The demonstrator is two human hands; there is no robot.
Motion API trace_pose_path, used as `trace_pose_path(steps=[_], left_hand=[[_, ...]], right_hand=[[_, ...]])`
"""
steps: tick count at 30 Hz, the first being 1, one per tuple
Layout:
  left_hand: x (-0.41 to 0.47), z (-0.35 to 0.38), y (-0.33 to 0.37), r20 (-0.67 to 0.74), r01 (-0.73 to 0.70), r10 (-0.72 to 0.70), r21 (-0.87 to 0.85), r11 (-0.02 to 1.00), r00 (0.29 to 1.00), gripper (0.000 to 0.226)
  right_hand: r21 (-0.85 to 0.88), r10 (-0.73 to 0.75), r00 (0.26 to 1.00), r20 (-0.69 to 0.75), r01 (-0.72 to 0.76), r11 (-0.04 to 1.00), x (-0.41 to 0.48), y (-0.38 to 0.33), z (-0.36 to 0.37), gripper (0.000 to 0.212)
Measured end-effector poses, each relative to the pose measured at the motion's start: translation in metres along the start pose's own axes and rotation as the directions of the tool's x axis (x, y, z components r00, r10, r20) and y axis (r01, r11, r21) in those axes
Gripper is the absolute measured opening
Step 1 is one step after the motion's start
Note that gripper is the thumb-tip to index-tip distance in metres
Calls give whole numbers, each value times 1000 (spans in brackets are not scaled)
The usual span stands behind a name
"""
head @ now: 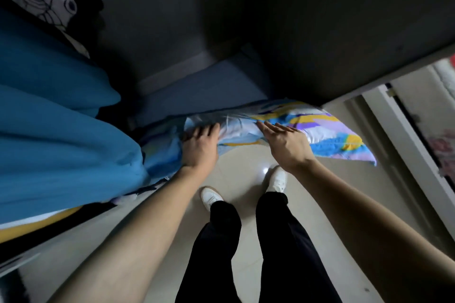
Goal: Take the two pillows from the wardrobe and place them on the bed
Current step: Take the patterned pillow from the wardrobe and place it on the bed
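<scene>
Below your outstretched arms, your white shoes (pixel 277 179) stand on pale floor (pixel 236 174). Just ahead, your left hand (pixel 200 146) curls its fingers over the patterned pillow (pixel 327 130), seemingly gripping its edge, while your right hand (pixel 286 144) lies spread flat on top. Beyond both hands, the pillow half overhangs the dark wardrobe (pixel 197 86) shelf.

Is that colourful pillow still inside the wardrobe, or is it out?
Partly out. The pillow sticks out past the wardrobe shelf over the floor, with the left hand and right hand on it.

Single head-worn wide-angle view, looking steeply down from close above both outstretched arms toward the floor (pixel 241 170) and wardrobe (pixel 197 86) opening.
</scene>
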State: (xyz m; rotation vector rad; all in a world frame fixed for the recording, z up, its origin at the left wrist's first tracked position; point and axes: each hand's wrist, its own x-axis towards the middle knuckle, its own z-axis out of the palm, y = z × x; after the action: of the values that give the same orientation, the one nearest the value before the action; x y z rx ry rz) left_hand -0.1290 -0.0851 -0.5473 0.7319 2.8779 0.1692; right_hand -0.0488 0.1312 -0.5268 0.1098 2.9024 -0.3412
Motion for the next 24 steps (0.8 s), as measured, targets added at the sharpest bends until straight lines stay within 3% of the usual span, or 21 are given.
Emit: trace_pose_path(steps=[4,7,12,16,24], left_hand=[[-32,-14,18,53,-45,47,-48,998,997,34],[-49,-30,29,107,-49,52,-31,998,993,39],[-88,-55,53,160,-100,95,27,995,983,37],[-120,-75,88,117,-148,139,71,986,983,39],[-166,-123,271,100,-380,369,131,916,924,30]], right_hand=[[41,64,998,24,-65,997,-41,-10,-11,64],[49,82,996,39,-84,995,-57,-11,-25,50],[72,1,996,-84,5,997,-103,-6,-43,50],[90,-8,998,-57,13,996,-161,12,-49,57],[65,259,965,-40,-256,964,-340,104,-111,58]])
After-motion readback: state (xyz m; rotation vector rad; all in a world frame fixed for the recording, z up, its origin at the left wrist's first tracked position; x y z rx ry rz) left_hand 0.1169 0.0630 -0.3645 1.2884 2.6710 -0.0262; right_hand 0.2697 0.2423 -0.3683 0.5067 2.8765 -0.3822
